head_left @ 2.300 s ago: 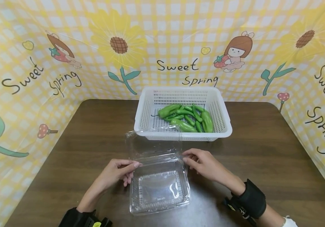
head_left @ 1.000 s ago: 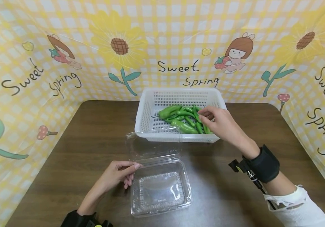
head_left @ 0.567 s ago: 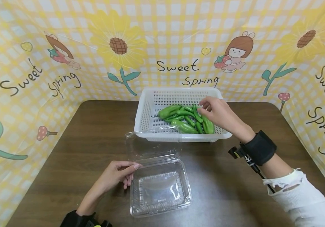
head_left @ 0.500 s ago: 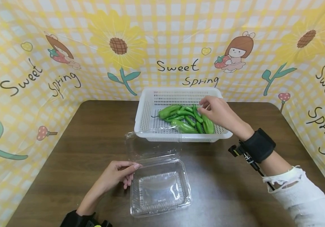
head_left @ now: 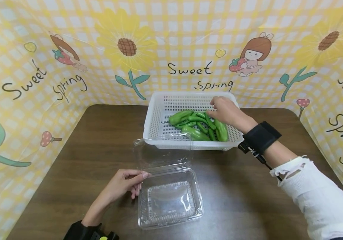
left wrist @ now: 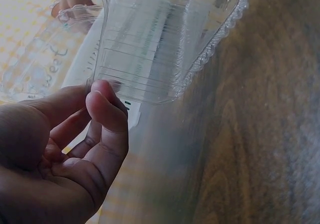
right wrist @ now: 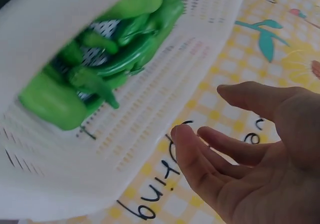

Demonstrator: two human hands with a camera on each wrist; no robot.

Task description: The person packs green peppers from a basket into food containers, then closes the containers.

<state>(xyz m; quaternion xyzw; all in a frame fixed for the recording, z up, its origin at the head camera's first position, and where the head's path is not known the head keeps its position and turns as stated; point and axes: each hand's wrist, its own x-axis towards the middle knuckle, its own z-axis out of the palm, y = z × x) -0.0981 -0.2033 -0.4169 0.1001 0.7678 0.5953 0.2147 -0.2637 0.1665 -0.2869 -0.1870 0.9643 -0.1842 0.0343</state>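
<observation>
My left hand (head_left: 123, 185) pinches the back left corner of a clear plastic clamshell container (head_left: 170, 200), beside its hinge; the left wrist view shows thumb and finger meeting at its edge. The container's lid (head_left: 162, 155) leans back, its far edge overlapping the basket's front. Over the right back part of a white slotted basket (head_left: 189, 144) hovers my right hand (head_left: 226, 111). In the right wrist view its thumb and fingers are spread apart, holding nothing. Several green peppers (right wrist: 125, 53) lie in the basket below, some plump and light, others slim and darker.
The brown wooden table (head_left: 99, 143) carries the container in front and the basket behind. A yellow checked cloth (head_left: 183, 30) with printed flowers rises at the back and both sides. Black straps (head_left: 262, 136) with cameras sit on both wrists.
My right hand has left the container's right side, reached over the basket and moved slightly farther back above the peppers. The left hand and container stay put.
</observation>
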